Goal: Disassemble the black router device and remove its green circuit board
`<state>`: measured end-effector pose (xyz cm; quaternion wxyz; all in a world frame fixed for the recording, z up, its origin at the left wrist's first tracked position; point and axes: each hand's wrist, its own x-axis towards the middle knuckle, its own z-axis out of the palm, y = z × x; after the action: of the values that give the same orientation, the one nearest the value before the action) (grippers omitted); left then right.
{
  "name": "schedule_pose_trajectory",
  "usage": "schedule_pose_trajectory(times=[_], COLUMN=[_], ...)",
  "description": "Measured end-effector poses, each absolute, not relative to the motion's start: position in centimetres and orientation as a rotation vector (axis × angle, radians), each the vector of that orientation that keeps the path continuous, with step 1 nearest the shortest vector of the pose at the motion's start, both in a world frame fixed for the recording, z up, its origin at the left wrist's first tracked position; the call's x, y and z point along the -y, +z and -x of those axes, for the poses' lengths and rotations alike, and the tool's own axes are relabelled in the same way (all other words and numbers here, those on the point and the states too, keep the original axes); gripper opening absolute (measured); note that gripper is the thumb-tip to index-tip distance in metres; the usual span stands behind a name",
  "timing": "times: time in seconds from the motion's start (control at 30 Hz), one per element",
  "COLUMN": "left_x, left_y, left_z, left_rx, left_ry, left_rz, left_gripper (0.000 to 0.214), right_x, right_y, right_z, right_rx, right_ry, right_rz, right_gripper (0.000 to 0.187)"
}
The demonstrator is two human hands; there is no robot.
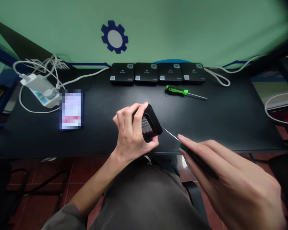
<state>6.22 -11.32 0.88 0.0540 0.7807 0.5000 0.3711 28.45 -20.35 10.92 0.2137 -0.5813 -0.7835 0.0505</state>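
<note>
While left-hand fingers (139,112) close around a black rectangular plastic device (151,115), right-hand fingers (201,150) grip a green-handled steel screwdriver (196,159), tip touching the device's edge.

Left hand (132,135) curled in closed grip at center; right hand (230,182) lower right, angled inward, fingers (201,150) extended.
</note>
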Motion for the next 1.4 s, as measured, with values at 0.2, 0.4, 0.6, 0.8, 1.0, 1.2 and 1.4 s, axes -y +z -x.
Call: schedule_pose_trajectory(times=[0.2, 0.4, 0.6, 0.8, 1.0, 1.2, 1.4], left_x=[9.0, 7.9, 8.0, 9.1, 11.2, 11.8, 12.2], left_y=[0.9, 0.5, 0.8, 1.7, 2.8, 2.8, 2.9], left_z=[-4.7, -3.9, -4.2, -5.3, -6.9, -6.9, -6.9], left_rx=[-1.360, -1.288, -1.276, -1.464, -1.764, -1.722, -1.772], left_ry=[0.786, 0.604, 0.534, 0.520, 0.375, 0.352, 0.445], left_rz=[-2.385, -2.412, -2.431, -2.417, -2.323, -2.281, -2.251], left_gripper=[0.108, 0.105, 0.101, 0.091, 0.086, 0.076, 0.082], right_x=[17.1, 15.0, 13.7, 13.6, 14.2, 14.4, 14.2], right_y=[9.2, 7.9, 8.6, 8.1, 8.3, 8.3, 8.6], right_z=[-30.7, -31.4, -32.0, -32.3, -31.4, -30.7, -30.6], right_rx=[2.078, 1.996, 2.025, 2.017, 2.041, 2.114, 2.209], right_ry=[0.465, 0.661, 0.834, 0.815, 0.781, 0.733, 0.666], right_rz=[1.636, 1.762, 1.825, 1.858, 1.864, 1.874, 1.886], right_gripper=[0.027, 0.027, 0.028, 0.029, 0.032, 0.034, 0.033])
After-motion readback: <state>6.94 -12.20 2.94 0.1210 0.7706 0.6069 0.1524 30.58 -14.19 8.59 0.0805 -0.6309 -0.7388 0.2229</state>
